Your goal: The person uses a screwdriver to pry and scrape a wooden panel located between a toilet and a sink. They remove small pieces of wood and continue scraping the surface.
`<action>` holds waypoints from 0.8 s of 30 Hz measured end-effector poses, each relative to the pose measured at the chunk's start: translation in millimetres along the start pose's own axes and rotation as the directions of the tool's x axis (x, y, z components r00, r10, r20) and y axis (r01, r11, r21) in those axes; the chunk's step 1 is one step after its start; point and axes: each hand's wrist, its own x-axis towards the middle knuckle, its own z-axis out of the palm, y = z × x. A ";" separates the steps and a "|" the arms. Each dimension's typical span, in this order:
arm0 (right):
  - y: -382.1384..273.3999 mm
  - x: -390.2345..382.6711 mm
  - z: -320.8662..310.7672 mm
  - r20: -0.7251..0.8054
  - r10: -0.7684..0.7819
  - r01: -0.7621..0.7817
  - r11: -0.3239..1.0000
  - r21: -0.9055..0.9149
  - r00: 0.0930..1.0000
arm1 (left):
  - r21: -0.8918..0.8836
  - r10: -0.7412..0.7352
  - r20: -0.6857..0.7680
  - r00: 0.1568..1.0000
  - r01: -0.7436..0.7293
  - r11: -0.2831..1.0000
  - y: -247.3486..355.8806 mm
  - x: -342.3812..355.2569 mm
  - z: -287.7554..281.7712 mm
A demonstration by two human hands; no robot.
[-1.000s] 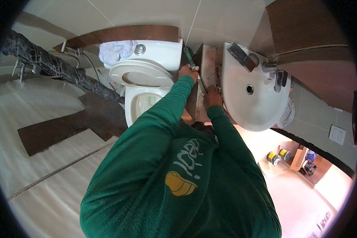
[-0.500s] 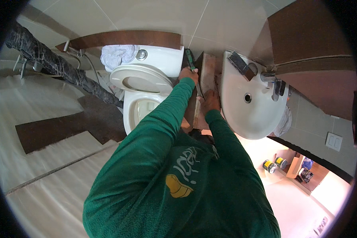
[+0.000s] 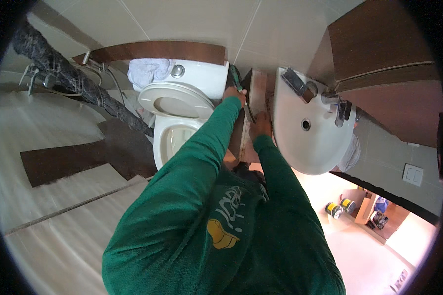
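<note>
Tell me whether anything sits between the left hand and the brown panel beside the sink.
Nothing visible does. The left hand holds a green tool right at the brown panel, and the right hand already rests on that panel, next to the sink.

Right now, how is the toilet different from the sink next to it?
The toilet stands on the floor with its seat lifted; the sink hangs higher, beside the wooden cabinet. The toilet has a cloth on its tank; the sink carries a metal tap at its rim. The left hand holds a green tool by the toilet's tank, while the right hand rests by the sink's edge. Both are white and glossy.
</note>
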 end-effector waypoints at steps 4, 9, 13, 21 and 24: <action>5.6 -14.3 -10.8 -0.025 -0.216 0.210 0.965 -0.157 0.976 | -0.006 -0.003 -0.057 0.998 0.003 1.000 2.7 -22.8 -1.5; -3.7 -58.0 -19.8 -0.169 -0.320 0.306 0.947 -0.102 0.932 | -0.090 0.049 -0.168 0.985 -0.064 0.994 -5.9 -82.0 -27.5; 7.0 -85.0 -29.4 -0.098 -0.240 0.238 0.971 -0.038 0.966 | -0.137 0.293 -0.312 0.904 -0.348 0.927 -22.9 -139.6 -55.5; -20.3 -159.5 -94.7 -0.265 -0.141 0.220 0.929 0.297 0.954 | 0.076 0.699 -0.385 0.602 -0.734 0.675 -42.4 -227.9 -133.0; -52.9 -191.9 -140.9 -0.327 -0.097 0.225 0.897 0.380 0.940 | 0.147 0.761 0.044 0.647 -0.757 0.636 -29.9 -252.8 -155.3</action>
